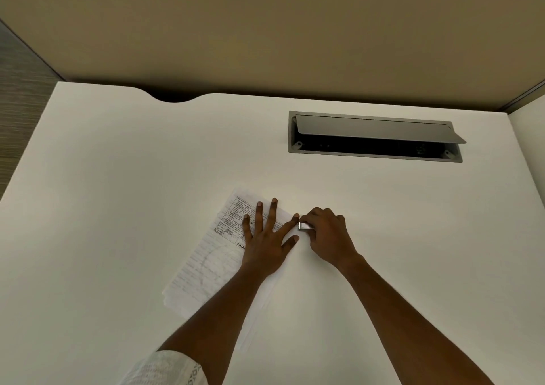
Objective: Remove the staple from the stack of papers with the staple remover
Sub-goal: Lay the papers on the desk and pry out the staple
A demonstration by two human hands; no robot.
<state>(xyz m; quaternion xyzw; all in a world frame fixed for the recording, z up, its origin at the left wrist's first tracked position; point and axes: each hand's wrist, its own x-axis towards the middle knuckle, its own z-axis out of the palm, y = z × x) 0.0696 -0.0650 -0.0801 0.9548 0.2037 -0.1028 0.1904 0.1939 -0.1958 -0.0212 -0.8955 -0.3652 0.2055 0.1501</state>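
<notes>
Two bare hands work on a white desk. The left hand lies flat with fingers spread wide on the stack of papers, gripping nothing. The stack lies near the middle of the desk, its long axis running from near-left to far-right, with printed text and boxes on the top sheet. The right hand is closed around the staple remover, a small shiny metal piece that points left toward the far-right corner of the stack. The staple itself seems too small to see.
</notes>
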